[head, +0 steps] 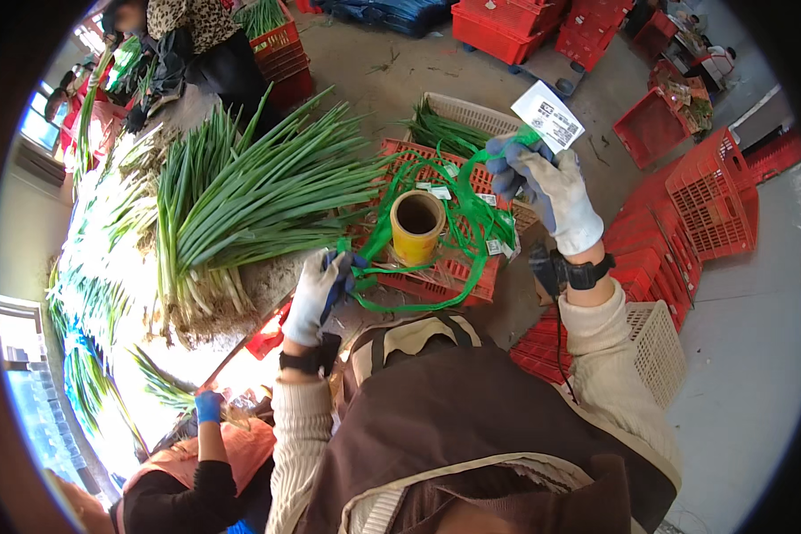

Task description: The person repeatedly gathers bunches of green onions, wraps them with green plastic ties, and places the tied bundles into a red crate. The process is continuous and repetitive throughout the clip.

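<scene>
My right hand [553,183], in a white knit glove with blue-grey coated fingers, grips a green plastic band near a white printed label [549,117]. Lower down, my left hand [319,290] in a similar glove pinches another stretch of green band [410,308]. Between the hands, more green bands [474,193] with white tags lie loosely tangled on an upturned-looking red plastic crate [434,288]. A yellow tube [415,240] with a hollow core stands upright among them. Left of it, a large heap of green onions [274,193] reaches toward the crate, roots toward me.
A cream crate [474,115] holding green onions sits behind the red one. Stacked red crates [647,247] line my right side. At lower left a co-worker's blue-gloved hand [208,406] is by the onion table. Another person [207,53] stands at upper left.
</scene>
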`<state>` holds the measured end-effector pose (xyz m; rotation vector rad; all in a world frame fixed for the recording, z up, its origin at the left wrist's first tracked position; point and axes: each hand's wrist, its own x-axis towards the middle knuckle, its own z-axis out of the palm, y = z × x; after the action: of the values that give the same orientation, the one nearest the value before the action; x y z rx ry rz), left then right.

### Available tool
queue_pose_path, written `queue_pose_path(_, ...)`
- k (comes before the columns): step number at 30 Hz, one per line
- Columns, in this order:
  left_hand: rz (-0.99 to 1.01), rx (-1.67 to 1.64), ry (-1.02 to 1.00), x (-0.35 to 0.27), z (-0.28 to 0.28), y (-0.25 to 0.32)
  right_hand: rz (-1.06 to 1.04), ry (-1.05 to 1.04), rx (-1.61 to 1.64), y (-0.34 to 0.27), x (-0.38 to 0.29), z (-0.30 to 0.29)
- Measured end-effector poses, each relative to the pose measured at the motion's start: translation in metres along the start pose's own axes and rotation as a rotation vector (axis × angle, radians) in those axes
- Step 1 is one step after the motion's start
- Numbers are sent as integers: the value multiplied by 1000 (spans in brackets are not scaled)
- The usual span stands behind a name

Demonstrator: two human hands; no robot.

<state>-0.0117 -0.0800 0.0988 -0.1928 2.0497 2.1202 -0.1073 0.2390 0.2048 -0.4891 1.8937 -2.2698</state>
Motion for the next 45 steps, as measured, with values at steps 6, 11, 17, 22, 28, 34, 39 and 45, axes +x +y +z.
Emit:
queue_pose_path(6,46,-135,97,-13,2,4,394,-397,-304,61,33,16)
queue_pose_path(11,74,-182,50,-12,10,15,129,-967,-1929,171,78,43)
queue_pose_path(17,312,-37,190,-8,9,19,89,-1140,-1971,193,126,86)
queue_pose_path(22,331,-734,138,0,1,14,321,-953,-1538,146,156,85)
queue_pose_path(28,436,-1445,-261,21,-9,13,179,-446,-800,23,124,10)
queue_pose_path(34,339,-1508,-264,29,-8,15,-84,-409,-1016,118,-26,18)
queue_pose_path(39,241,-1788,-409,20,-22,20,223,122,-783,202,-38,9)
queue_pose_path(45,198,-1803,-303,18,-30,21,-234,-182,-1099,165,24,13)
